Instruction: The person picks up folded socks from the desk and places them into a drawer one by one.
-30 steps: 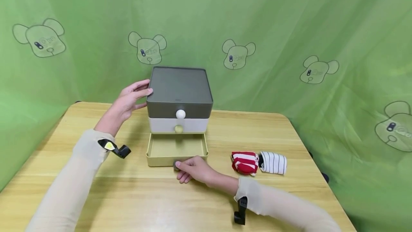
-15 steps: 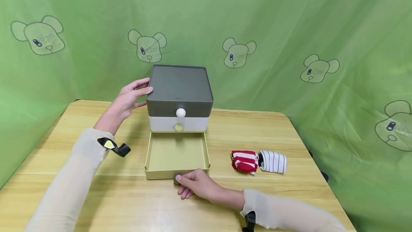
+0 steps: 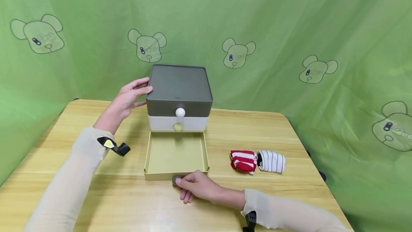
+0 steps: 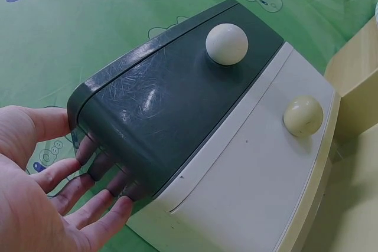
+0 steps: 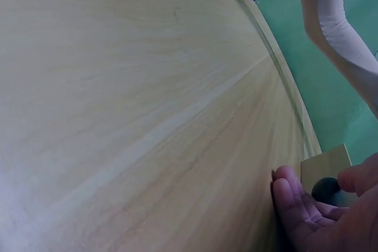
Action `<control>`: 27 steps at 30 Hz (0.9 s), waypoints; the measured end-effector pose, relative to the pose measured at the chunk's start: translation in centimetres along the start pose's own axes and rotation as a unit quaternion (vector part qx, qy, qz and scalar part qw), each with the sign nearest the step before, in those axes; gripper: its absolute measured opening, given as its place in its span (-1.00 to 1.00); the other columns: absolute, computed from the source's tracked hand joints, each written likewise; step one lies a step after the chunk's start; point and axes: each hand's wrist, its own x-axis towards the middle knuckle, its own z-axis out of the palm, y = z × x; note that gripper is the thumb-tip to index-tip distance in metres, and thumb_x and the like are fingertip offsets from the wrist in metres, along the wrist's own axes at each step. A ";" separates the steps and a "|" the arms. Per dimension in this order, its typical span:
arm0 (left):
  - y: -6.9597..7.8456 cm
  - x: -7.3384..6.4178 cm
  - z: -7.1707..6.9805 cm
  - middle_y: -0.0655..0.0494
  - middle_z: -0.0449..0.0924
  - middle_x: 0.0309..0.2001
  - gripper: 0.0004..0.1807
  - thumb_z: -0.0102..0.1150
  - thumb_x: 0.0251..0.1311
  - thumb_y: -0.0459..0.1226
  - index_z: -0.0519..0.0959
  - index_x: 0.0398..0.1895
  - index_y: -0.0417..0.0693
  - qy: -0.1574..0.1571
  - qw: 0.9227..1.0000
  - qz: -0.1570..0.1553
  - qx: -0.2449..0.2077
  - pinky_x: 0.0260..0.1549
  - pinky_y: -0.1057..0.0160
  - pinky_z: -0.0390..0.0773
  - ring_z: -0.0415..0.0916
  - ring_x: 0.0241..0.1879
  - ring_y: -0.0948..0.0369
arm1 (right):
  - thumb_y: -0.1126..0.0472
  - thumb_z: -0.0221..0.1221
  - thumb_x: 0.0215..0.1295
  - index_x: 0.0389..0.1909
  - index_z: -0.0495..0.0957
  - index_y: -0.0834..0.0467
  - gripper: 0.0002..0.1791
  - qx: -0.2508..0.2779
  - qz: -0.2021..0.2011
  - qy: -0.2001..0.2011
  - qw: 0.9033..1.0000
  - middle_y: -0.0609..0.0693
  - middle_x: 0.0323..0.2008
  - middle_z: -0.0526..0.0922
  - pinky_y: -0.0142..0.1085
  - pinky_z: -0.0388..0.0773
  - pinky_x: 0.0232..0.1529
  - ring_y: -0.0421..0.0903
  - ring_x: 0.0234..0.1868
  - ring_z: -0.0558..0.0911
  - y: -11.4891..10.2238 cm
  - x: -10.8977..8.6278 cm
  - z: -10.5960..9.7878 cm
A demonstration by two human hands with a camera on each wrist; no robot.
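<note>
A small drawer cabinet (image 3: 180, 83) has a dark grey top tier, a white middle tier (image 4: 236, 163) and a pale yellow bottom drawer (image 3: 175, 153) pulled far out, its floor bare. My left hand (image 3: 126, 97) rests against the cabinet's left side, thumb at the top edge. Loosely extended fingers (image 4: 97, 208) touch the dark side wall in the left wrist view. My right hand (image 3: 199, 186) pinches the bottom drawer's round dark knob (image 3: 176, 180) between thumb and index finger; the other fingers are bent below. The dark knob (image 5: 325, 189) is partly visible in the right wrist view.
A rolled red-and-white striped cloth item (image 3: 243, 161) and a white one with dark stripes (image 3: 272, 161) lie side by side on the wooden table (image 3: 128, 203), right of the drawer. A green curtain (image 3: 199, 13) hangs behind.
The bottom drawer has slid out toward me with my right hand on its knob, mostly in the first half second. My left hand has kept its place on the cabinet.
</note>
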 end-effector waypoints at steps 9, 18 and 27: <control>-0.4 -0.2 -0.1 0.04 0.10 0.61 -0.26 0.23 0.41 -0.22 0.17 0.59 0.11 -0.004 1.000 -0.001 0.013 0.53 -0.08 0.25 0.48 0.02 0.38 | 0.10 0.16 0.51 -0.33 0.67 0.38 -0.61 -0.040 0.014 -0.049 0.998 0.29 -0.44 0.74 -0.30 0.74 -0.45 -0.12 -0.54 0.68 -1.0 -0.7 -1.0; -0.2 -0.2 0.0 0.05 0.11 0.60 -0.26 0.22 0.41 -0.22 0.17 0.59 0.11 -0.002 1.000 0.000 0.012 0.54 -0.10 0.23 0.51 -0.02 0.40 | 0.17 0.22 0.45 -0.05 0.68 0.29 -0.74 -0.176 -0.068 -0.112 0.976 0.22 -0.19 0.78 -0.05 0.76 -0.04 -0.03 -0.20 0.75 -6.0 -1.6 -7.4; 0.0 -0.1 0.0 0.05 0.11 0.60 -0.26 0.24 0.40 -0.22 0.18 0.59 0.11 -0.001 1.000 0.004 0.014 0.54 -0.10 0.22 0.51 -0.02 0.41 | 0.20 0.35 0.32 0.08 0.63 0.28 -0.63 -0.311 -0.121 -0.045 0.942 0.09 -0.11 0.75 -0.22 0.72 0.02 -0.04 -0.08 0.71 -7.6 -3.3 -17.2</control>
